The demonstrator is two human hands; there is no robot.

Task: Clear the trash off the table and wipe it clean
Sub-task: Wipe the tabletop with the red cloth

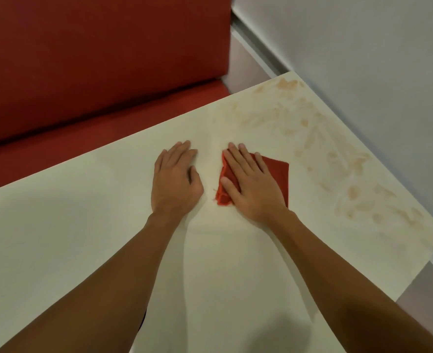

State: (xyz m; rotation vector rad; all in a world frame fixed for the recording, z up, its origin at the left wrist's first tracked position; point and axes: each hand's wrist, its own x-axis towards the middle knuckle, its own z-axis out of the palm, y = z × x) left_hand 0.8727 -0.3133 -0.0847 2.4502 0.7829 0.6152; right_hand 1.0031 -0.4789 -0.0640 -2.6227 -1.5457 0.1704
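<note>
So the table point(83, 250) fills most of the view, off-white, running from 7 o'clock up to a far corner around 1 o'clock. Behind it, from 9 to 12 o'clock, there's a red bench point(95, 72) with a padded back and seat, and a pale grey wall point(363, 47) takes up the 1 to 3 o'clock side, right along the table's edge. There's a band of brownish smears point(324, 149) on the table, stretching from the far corner at 1 o'clock down along the wall side to about 3 o'clock, pretty streaky looking. Both bare forearms come in from the bottom of the frame. Left hand point(176, 179) is flat on the bare table near the centre, palm down, fingers together and stretched out, not gripping anything. Right hand point(251, 184) sits just at 3 o'clock of it, also flat and fingers spread a bit, pressing down on a folded red cloth point(277, 171). The cloth lies on the table under that palm, sticking out on both sides of the hand, and sits just short of the smears.
</note>
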